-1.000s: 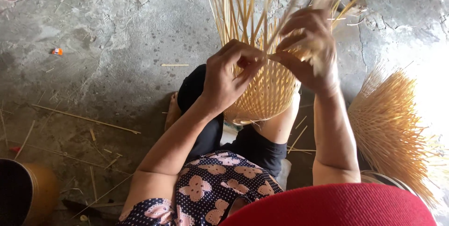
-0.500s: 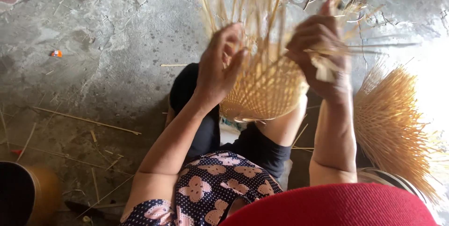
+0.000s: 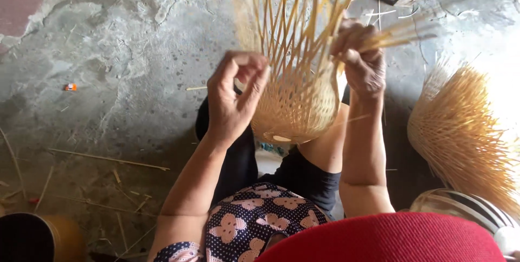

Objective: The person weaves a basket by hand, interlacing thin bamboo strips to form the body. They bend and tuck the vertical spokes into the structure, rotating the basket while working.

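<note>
Looking straight down here: a half-woven basket sits on the person's lap, rounded woven base toward the knees, loose upright strips fanning up toward the top of the view. The left hand is against the basket's left side, fingers curled with thumb and fingertips pinched together near the rim of the weave; whether a strip sits inside that pinch, I cannot tell. The right hand is closed in a fist around a bunch of strips, pulling them out to the right, their ends blurred. To the right, well apart from the hands, a second fan of thin strips spreads on the concrete floor, with a striped object just below it. Loose slivers lie scattered on the floor at left, a small orange scrap farther up, and a dark round container in the lower left corner. A red cap brim fills the bottom edge, beside a dotted, flower-patterned garment.
</note>
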